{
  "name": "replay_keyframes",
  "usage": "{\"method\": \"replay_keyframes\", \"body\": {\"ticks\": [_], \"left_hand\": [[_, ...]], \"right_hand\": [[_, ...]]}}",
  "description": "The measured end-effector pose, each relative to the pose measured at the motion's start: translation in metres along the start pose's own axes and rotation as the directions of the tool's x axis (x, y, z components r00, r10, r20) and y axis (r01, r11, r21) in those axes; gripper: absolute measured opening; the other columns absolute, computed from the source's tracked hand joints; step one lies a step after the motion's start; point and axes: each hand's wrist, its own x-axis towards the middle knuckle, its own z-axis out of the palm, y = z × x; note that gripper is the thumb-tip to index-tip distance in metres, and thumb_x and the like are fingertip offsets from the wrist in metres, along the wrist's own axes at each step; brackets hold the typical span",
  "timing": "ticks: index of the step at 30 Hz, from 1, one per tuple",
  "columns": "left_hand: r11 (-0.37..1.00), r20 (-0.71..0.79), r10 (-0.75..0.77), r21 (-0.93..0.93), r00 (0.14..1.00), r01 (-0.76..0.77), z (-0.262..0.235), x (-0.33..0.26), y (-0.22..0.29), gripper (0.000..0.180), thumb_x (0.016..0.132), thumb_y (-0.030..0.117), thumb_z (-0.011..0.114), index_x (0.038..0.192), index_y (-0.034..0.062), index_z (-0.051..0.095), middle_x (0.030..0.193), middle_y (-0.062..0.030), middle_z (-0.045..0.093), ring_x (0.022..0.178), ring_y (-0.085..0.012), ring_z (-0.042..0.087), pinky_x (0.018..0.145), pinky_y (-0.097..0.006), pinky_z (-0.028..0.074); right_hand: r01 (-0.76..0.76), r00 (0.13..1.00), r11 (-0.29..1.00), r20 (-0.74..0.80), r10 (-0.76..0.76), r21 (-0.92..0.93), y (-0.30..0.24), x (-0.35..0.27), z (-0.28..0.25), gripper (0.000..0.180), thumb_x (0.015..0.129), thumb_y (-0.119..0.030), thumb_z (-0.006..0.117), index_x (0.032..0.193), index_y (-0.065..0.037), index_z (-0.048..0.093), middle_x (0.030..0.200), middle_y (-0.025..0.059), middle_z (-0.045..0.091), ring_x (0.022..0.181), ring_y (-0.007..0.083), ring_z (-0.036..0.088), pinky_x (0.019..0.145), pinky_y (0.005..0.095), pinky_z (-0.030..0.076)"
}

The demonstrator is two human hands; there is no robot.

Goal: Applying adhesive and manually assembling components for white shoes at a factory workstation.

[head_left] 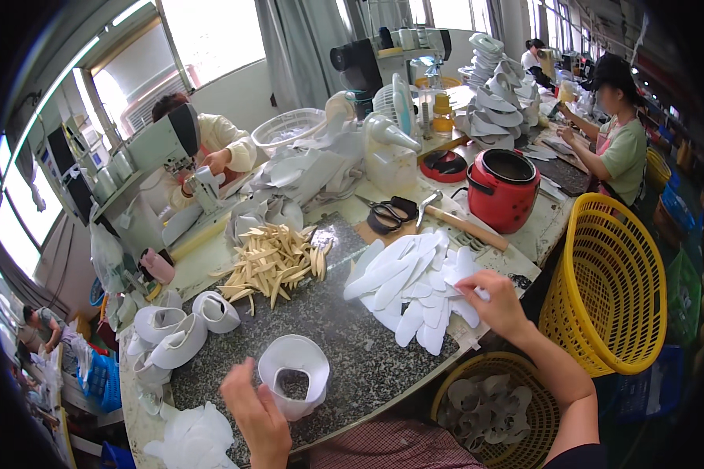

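Observation:
A white shoe upper (313, 359), curved into a ring with an opening, stands on the speckled stone slab (344, 328) in front of me. My left hand (254, 410) is just left of it, fingers apart and the thumb close to its side; it grips nothing that I can see. To the right, my right hand (493, 303) pinches a white flat piece at the edge of a heap of long, rounded white pieces (407, 270). Several similar white uppers (180, 336) cluster at the slab's left. Beyond the slab's middle lies a pile of tan, narrow curved strips (270, 262).
Scissors (389, 215), a hammer (465, 227) and a red pot (504, 190) are at the back. A yellow basket (602, 289) stands right; another basket (544, 449) below holds grey-white pieces. White flat pieces (199, 438) lie front left. Co-workers (622, 141) sit at neighbouring places.

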Motion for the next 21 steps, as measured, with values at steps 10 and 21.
{"method": "replay_keyframes", "body": {"ticks": [10, 21], "left_hand": [[0.915, 0.242, 0.398, -0.166, 0.885, -0.367, 0.075, 0.006, 0.084, 0.044, 0.093, 0.012, 0.061, 0.133, -0.0049, 0.052, 0.135, -0.0230, 0.054, 0.130, -0.0390, 0.048, 0.109, -0.048, 0.035], [0.915, 0.416, 0.333, 0.074, 0.846, -0.397, 0.191, 0.040, 0.095, 0.062, 0.102, 0.038, 0.048, 0.143, -0.0085, 0.040, 0.152, -0.0239, 0.038, 0.143, -0.0370, 0.036, 0.113, -0.048, 0.036]], "right_hand": [[0.011, 0.978, 0.997, 0.210, 0.004, -0.073, 0.037, 0.025, -0.022, 0.020, 0.085, -0.020, 0.071, 0.097, -0.004, 0.073, 0.088, 0.0144, 0.069, 0.088, 0.0290, 0.069, 0.081, 0.0368, 0.054], [0.117, 0.926, 0.992, 0.365, -0.096, -0.037, 0.031, 0.125, 0.095, 0.028, 0.083, -0.026, 0.072, 0.085, 0.002, 0.070, 0.092, 0.0197, 0.067, 0.093, 0.0346, 0.064, 0.085, 0.0423, 0.050]]}}
